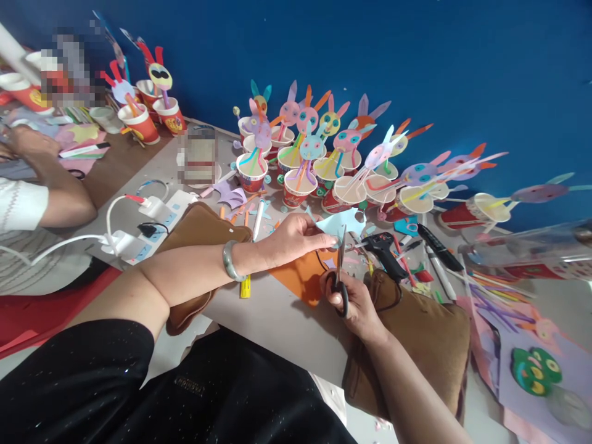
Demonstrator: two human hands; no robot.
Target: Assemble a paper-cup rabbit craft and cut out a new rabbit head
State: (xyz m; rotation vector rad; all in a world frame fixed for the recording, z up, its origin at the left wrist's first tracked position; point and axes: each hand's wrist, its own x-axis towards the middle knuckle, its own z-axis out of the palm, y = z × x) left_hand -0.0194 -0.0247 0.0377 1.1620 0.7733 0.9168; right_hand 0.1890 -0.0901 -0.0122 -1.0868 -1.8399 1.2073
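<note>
My left hand (303,237) pinches a piece of light blue paper (337,223) between thumb and fingers, over the middle of the table. In my right hand (354,302) is a pair of scissors (341,287) with black handles, my fingers through the loops. Its blades point up and lie against the edge of the paper; whether they are fully closed I cannot tell. Below the paper lies an orange sheet (293,274). A black glue gun (385,254) rests just right of the scissors.
Paper cups (298,185) with paper rabbit heads line the blue wall. Brown cushions (416,345) lie at the table's near edge. A power strip (160,222) with cables is on the left, near another person's arm (60,191). Colored paper (555,382) lies at right.
</note>
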